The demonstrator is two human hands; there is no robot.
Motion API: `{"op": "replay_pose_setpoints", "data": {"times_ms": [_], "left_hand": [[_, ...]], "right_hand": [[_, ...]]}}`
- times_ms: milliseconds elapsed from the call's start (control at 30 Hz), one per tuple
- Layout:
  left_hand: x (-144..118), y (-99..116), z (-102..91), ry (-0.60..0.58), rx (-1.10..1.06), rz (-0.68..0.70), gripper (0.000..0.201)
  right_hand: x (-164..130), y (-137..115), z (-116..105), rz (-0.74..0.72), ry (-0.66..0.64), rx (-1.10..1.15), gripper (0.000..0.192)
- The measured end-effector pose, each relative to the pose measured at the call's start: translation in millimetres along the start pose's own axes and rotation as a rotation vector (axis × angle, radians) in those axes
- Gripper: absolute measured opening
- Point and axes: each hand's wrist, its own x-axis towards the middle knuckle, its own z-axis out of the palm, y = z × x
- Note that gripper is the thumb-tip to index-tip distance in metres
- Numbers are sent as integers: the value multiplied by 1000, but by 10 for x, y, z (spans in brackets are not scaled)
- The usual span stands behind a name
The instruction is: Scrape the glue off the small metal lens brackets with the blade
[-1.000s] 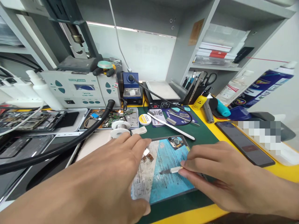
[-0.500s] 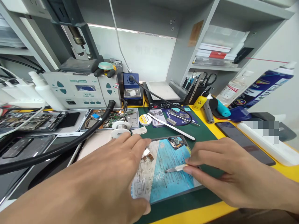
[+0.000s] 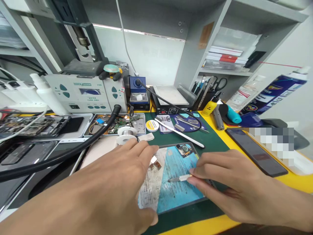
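Note:
Between thumb and fingers, my right hand pinches a short blade-like tool with a grey tip and a white grip. Its tip is at the scratched blue surface of a flat work pad. My left hand lies over the pad's left side, thumb and fingers spread apart, holding nothing visible. Close to its fingertips are small brown flex-cable parts and a small white piece. A dark round-centred phone component sits at the pad's far right corner.
Behind the pad lie a white stylus-like stick, a solder spool and a tray of circuit boards. A thick black hose crosses the left side. To the right is a dark phone. A rework station stands behind.
My right hand has shifted slightly left, carrying the blade-like tool's tip a short way left across the blue surface. My left hand stays in place.

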Motion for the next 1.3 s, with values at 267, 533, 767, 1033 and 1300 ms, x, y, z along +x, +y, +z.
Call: {"op": "replay_pose_setpoints", "data": {"times_ms": [267,533,767,1033,1300], "left_hand": [[52,-51,28,-8,-35,41,76],[12,-42,-22,-65,-97,-33,74],[-18,-39,10,-55,-54,-18,76],[49,-33,5,-81,-81,-53,72],[-18,-14,-7,-80,-75,-59,67]], "right_hand": [[27,-6,49,-9,6,-31,28],[44,-30,68,-24,15,-47,25],[53,-3,-9,43,-17,73,14],[60,-12,-9,26,-23,77,13],[68,-44,42,-4,9,16,16]]}}
